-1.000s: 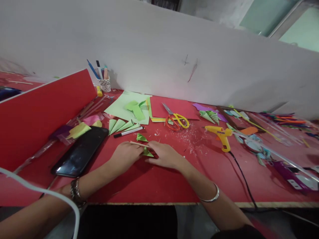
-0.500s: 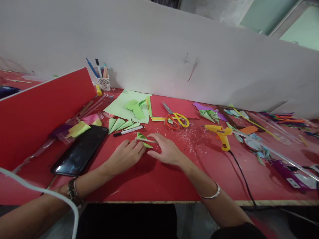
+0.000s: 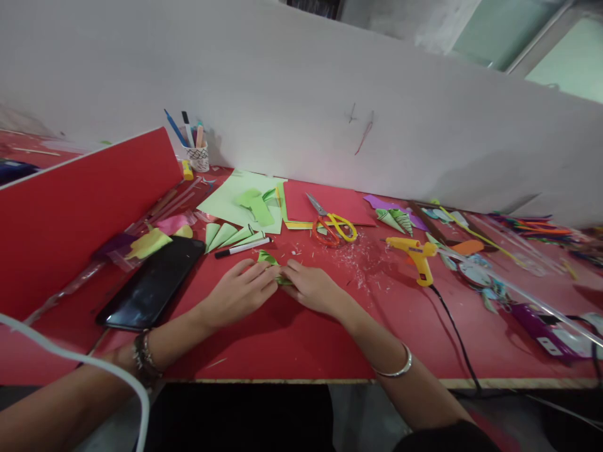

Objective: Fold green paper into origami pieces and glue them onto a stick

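Note:
A small green paper piece (image 3: 267,257) lies on the red table under my fingers, and most of it is covered. My left hand (image 3: 245,287) presses on it from the left with its fingers bent together. From the right, my right hand (image 3: 311,285) closes its fingers and thumb on the other end. Beyond my hands lies a black-capped white marker (image 3: 243,248). Several folded green paper cones (image 3: 228,235) rest just behind the marker. Whether a thin stick is still at the paper is hidden by my fingers.
Scissors (image 3: 330,220) with red and yellow handles lie on red paper (image 3: 301,198). To the right stand a yellow glue gun (image 3: 417,252) with a black cord and a purple box (image 3: 541,329). A black phone (image 3: 153,282) lies left, beside an upright red board (image 3: 85,213). A pen cup (image 3: 198,157) stands behind.
My right hand has moved left and its spread thumb and fingers have closed onto the green paper. The thin stick seen between my hands is now covered. My left hand has barely shifted.

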{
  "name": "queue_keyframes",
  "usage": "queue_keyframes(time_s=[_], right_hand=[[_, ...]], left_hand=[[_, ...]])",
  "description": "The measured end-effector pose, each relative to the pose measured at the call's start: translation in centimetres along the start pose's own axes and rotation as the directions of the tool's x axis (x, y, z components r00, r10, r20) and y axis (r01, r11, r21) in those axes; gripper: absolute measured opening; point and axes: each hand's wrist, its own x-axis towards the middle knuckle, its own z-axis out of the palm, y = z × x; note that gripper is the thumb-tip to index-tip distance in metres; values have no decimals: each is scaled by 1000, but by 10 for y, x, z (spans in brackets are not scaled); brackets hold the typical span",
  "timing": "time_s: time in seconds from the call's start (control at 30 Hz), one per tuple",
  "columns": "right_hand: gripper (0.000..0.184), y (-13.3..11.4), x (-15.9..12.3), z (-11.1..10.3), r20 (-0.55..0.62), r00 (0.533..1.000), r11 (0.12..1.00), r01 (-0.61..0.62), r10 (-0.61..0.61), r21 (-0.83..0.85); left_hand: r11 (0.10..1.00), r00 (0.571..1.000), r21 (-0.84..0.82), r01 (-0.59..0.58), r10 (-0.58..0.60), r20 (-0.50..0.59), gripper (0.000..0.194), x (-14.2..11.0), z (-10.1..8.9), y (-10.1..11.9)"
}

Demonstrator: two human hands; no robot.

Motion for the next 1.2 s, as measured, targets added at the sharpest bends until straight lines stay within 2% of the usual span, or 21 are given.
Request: queue_keyframes(time_s=[0.13, 0.27, 0.4, 0.57, 0.8, 0.97, 1.1, 1.2], right_hand=[[36, -5, -1, -3, -34, 999, 997, 26, -28, -75], [23, -5, 1, -5, -55, 996, 996, 70, -73, -54], [12, -2, 3, -5, -33, 993, 994, 111, -112, -9], [11, -2, 4, -3, -45, 982, 981, 187, -185, 56], [12, -4, 6, 1, -77, 981, 980, 184, -178, 78], [14, -1, 6, 4, -84, 986, 983, 150, -141, 106], [17, 1, 6, 4, -89, 985, 982, 155, -146, 104], [20, 1, 6, 6, -93, 983, 986, 163, -159, 35]], left_hand=[[998, 992, -60, 31, -23, 127, 17, 0, 7, 0], [982, 981, -131, 139, -119, 153, 17, -2, 13, -1], [941, 953, -212, 264, -219, 211, 19, -3, 14, -1], [847, 909, -361, 390, -292, 298, 16, -2, 12, -2], [826, 888, -381, 416, -278, 367, 11, 0, 11, -2], [790, 861, -384, 478, -335, 383, 13, -1, 13, -5], [736, 877, -492, 464, -304, 373, 13, -3, 15, -10], [739, 884, -505, 445, -273, 380, 13, -3, 15, -11]])
